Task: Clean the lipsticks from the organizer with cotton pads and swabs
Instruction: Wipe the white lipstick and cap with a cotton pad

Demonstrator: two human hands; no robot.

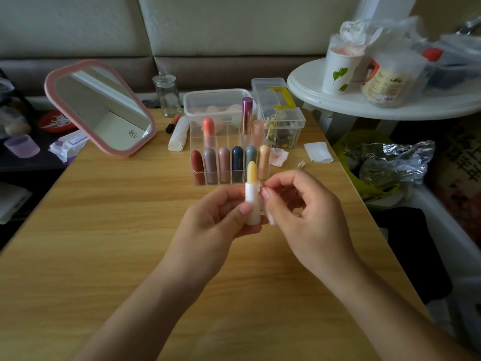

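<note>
here the left hand point(221, 212) holds a white-cased lipstick point(252, 201) upright over the table point(104, 230), just in front of the clear organizer point(195, 142), with thumb and fingers curled round the lower half of the case. the yellow bullet point(251, 171) stands bare above the collar. the right hand point(304, 212) pinches a white cotton pad point(270, 218) between thumb and forefinger and presses it to the right side of the case, close under the collar

i judge the case to be light, hard, smooth plastic, so it should take a firm grip low down without harm, though it could slip or twist in the fingers if the wiping hand pushes sideways. the bullet is another matter: soft, waxy, likely to dent or snap at its root, and it would smear anything that brushes it. the sensible hold is on the base, as now, leaving the collar and the bullet free, with the pad drawn lightly round the collar rather than pushed against the stick. the pad itself is limp and would probably fold or shed fibre if dragged hard

the other lipsticks point(223, 165) stand upright in the organizer's slots. to its right on the table lie a stained pad point(279, 156), a clean folded pad point(318, 151) and, small and blurred, what may be a swab point(301, 164)
</note>
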